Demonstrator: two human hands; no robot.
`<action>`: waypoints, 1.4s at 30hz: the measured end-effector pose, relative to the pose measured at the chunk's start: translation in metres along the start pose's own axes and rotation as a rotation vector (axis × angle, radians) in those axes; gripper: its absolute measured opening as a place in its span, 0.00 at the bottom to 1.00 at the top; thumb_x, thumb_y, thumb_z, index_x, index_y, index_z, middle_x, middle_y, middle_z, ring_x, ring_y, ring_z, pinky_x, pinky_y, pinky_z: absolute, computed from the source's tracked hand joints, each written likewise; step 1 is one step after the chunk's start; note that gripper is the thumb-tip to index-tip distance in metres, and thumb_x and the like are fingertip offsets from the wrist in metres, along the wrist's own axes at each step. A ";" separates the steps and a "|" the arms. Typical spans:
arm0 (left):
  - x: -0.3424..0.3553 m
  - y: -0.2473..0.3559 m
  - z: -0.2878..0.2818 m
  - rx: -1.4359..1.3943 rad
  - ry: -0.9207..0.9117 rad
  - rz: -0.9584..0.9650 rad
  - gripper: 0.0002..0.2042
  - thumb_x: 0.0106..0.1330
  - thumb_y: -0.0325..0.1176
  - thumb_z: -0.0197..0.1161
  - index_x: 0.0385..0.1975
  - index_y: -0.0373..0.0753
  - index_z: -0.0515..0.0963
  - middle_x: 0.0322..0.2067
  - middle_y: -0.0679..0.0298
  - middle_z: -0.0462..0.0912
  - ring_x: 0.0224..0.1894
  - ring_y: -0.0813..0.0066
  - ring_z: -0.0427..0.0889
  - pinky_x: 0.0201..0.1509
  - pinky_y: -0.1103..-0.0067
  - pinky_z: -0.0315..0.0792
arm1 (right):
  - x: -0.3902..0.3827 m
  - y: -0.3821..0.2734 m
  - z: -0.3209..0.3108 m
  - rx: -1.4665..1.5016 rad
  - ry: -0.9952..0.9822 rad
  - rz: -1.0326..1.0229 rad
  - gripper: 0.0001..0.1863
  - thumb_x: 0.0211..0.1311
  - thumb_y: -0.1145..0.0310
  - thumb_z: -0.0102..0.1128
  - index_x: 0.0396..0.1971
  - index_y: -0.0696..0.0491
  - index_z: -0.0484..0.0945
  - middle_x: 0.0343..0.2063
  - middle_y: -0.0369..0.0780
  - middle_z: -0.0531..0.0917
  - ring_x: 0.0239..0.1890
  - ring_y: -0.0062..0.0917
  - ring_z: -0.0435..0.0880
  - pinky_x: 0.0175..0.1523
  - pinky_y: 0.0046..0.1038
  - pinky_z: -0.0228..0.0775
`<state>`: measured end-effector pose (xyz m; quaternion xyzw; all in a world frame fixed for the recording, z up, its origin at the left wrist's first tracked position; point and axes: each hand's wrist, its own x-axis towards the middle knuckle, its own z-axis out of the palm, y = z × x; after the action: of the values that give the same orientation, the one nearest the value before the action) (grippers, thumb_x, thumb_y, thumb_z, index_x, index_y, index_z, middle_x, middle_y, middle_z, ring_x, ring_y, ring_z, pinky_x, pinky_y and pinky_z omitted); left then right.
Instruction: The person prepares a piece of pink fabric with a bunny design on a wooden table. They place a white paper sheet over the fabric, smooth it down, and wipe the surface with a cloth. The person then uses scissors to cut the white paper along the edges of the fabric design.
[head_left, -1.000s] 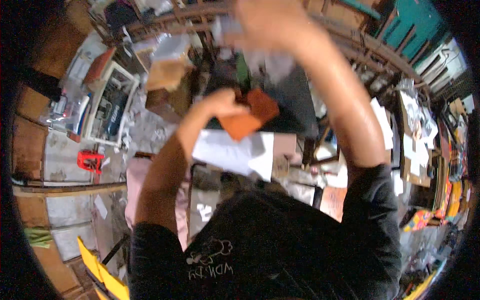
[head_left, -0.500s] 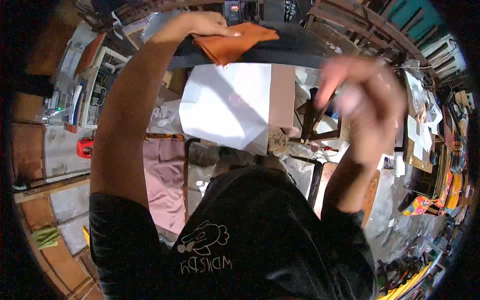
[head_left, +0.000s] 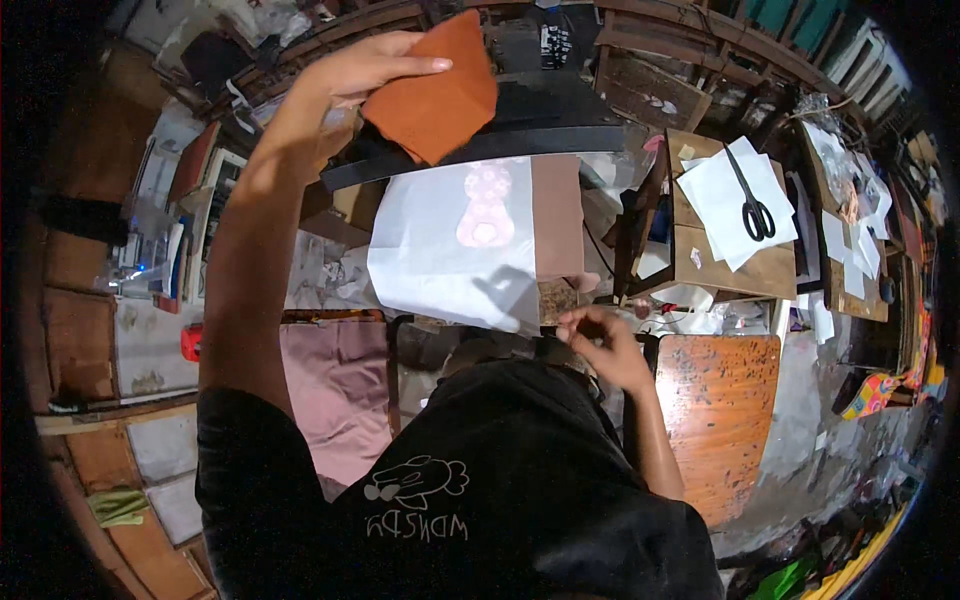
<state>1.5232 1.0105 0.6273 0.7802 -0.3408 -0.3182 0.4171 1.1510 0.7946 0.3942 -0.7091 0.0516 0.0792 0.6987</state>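
High in the view, my left hand (head_left: 390, 65) grips an orange cloth (head_left: 442, 105), raised over a black machine's long bar (head_left: 555, 136). Below the bar lies a white sheet (head_left: 420, 250) showing a pale pink patterned shape (head_left: 485, 205), with brown material (head_left: 555, 215) along its right. My right hand (head_left: 597, 342) is at the sheet's lower right corner, its fingers loosely curved and apart, with nothing visible in them.
At right, a wooden table (head_left: 705, 260) holds white paper (head_left: 720, 200) and black scissors (head_left: 755, 215). A wooden seat (head_left: 715, 430) stands at lower right, a pink cloth-covered seat (head_left: 330, 390) at lower left. Cluttered furniture (head_left: 650, 80) fills the back.
My right hand dropped from high up to the sheet's lower edge. My left hand moved up with the orange cloth, which now hangs more upright. The pink shape on the sheet shows more clearly.
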 end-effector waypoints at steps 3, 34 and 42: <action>-0.039 0.031 0.031 -0.258 0.054 0.123 0.28 0.71 0.42 0.67 0.65 0.34 0.69 0.53 0.60 0.82 0.53 0.76 0.83 0.57 0.76 0.78 | 0.023 -0.023 0.002 0.257 -0.006 -0.177 0.20 0.68 0.59 0.65 0.51 0.58 0.82 0.45 0.39 0.83 0.49 0.22 0.80 0.54 0.28 0.73; -0.453 -0.294 0.291 -1.610 0.399 -0.375 0.18 0.77 0.34 0.52 0.61 0.34 0.72 0.53 0.58 0.82 0.39 0.75 0.86 0.30 0.85 0.80 | -0.026 0.011 0.284 -0.757 -0.274 -0.563 0.48 0.54 0.63 0.68 0.76 0.44 0.55 0.75 0.45 0.55 0.77 0.46 0.51 0.77 0.48 0.48; -0.437 -0.266 0.275 -1.020 0.337 -0.216 0.32 0.75 0.55 0.48 0.61 0.29 0.71 0.51 0.47 0.82 0.47 0.59 0.85 0.43 0.65 0.86 | -0.019 0.080 0.303 -0.589 -0.447 -0.455 0.34 0.59 0.54 0.70 0.66 0.46 0.73 0.53 0.42 0.84 0.52 0.34 0.85 0.53 0.38 0.76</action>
<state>1.1318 1.3512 0.3656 0.5496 0.0102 -0.3549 0.7563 1.1051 1.0952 0.3159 -0.8370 -0.2836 0.0861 0.4600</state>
